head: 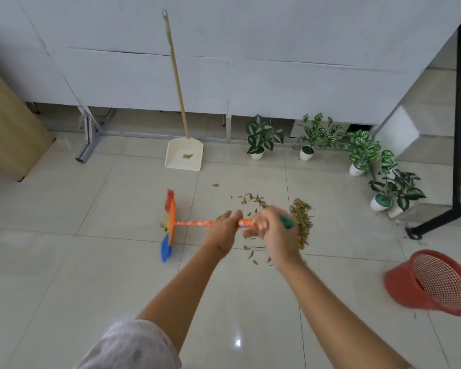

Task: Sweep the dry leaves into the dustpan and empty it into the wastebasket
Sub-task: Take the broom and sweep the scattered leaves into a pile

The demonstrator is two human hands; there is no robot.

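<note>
Fingers of your left hand [222, 230] and right hand [270, 230] clamp the broom [197, 223]; leaves [301, 222] heaped right, bare tile [91, 262] left, dustpan [184, 155] at wall.

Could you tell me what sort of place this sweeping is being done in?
Probably an indoor room set up for the chore, perhaps an office or studio: glossy floor tiles, white partition panels on metal feet, and small potted plants lined along them. A dustpan leans on the panels.

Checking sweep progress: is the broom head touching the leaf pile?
Apart. The head view shows the broom head far left of the leaf pile, bare tile between them.
</note>
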